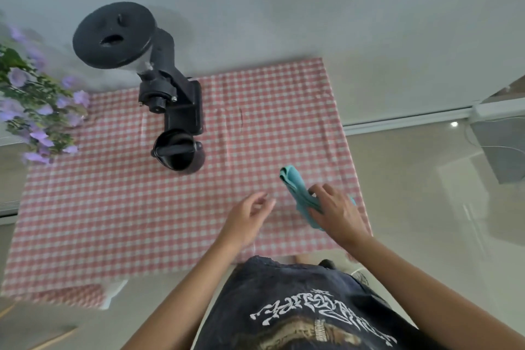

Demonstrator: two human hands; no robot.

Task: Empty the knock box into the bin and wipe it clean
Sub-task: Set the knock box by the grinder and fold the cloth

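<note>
Standing at the counter (85,221), the person is grasping a folded blue cloth (295,190) in the right hand (338,210), while the left hand (250,216) is hanging released and empty. The knock box (179,153) is lying ahead and to the left, nearer the left hand, its bar running crosswise.
</note>
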